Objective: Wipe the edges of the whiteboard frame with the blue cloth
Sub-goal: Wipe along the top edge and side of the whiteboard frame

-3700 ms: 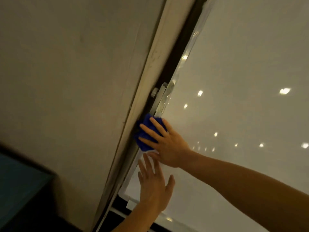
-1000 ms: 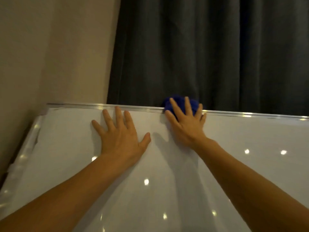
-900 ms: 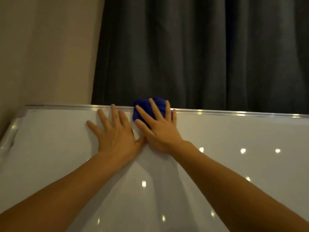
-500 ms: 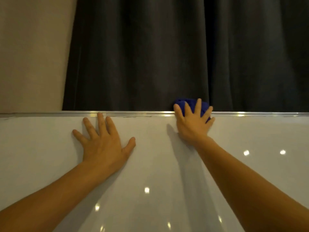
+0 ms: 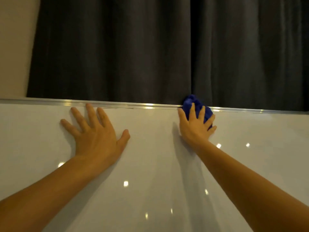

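Note:
The whiteboard (image 5: pixel 150 164) fills the lower half of the head view, glossy white with ceiling lights mirrored in it. Its silver top frame edge (image 5: pixel 133 105) runs across the middle. My right hand (image 5: pixel 195 126) presses the bunched blue cloth (image 5: pixel 190 102) against that top edge, right of centre, with the fingers spread over the cloth. My left hand (image 5: pixel 95 131) lies flat on the board just below the frame, fingers apart and holding nothing.
A dark grey curtain (image 5: pixel 167 47) hangs directly behind the top of the board. A beige wall (image 5: pixel 15 47) shows at the upper left. Both of my forearms reach up from the bottom corners.
My right hand has slid the cloth rightward along the top frame edge, away from my left hand. My left hand has stayed flat on the board. Earlier, the cloth was on the left side edge.

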